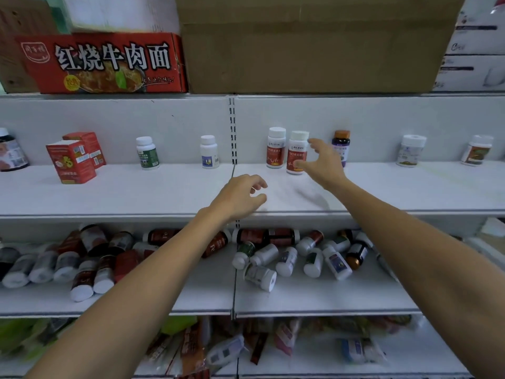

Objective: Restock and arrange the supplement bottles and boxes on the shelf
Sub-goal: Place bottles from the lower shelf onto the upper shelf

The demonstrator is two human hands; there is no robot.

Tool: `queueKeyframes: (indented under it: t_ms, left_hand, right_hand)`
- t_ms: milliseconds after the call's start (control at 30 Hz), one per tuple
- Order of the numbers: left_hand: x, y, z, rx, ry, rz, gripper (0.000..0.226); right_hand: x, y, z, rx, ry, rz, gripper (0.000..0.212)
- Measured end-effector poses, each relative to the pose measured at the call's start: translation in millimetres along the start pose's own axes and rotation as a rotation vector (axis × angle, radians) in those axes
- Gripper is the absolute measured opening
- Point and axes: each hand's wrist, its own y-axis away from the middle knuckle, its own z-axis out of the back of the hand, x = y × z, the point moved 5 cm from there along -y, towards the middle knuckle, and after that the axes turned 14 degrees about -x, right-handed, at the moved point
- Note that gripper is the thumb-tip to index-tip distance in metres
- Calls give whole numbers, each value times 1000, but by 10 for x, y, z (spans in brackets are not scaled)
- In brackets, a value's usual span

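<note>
Head: 2 red-label bottles (276, 151), 2 red boxes (71, 162), mid shelf (136, 192).

- You have bright, even light; a faint soft shadow lies on the middle shelf (136, 192) beneath your right hand (322, 160).
- Your wide lens bows the shelf edges.
- The bottom packets (226, 351) are blurred.

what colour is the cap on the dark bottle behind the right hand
Orange cap on a purple-labelled bottle, clearest in the head view.
</note>
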Motion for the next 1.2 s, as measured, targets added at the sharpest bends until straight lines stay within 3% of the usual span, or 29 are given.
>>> queueKeyframes:
  t_ms: [167, 333, 500, 867, 1200]
  left_hand:
    - [83, 598, 137, -46, 106, 41, 25]
    - [185, 1168, 183, -27, 74, 79, 28]
    - [245, 1588, 81, 55, 87, 117, 28]
    - [466, 1645, -101, 73, 36, 164, 28]
    - [822, 1533, -649, 190, -5, 239, 32]
  right_hand:
    - [12, 672, 163, -1, 32, -18, 56]
    - [-49, 1288, 396, -34, 113, -5, 43]
    - [-237, 1688, 460, -9, 142, -105, 36]
    - [-498, 1865, 315, 97, 120, -244, 42]
    - [-1044, 1912, -137, 217, 171, -319, 41]
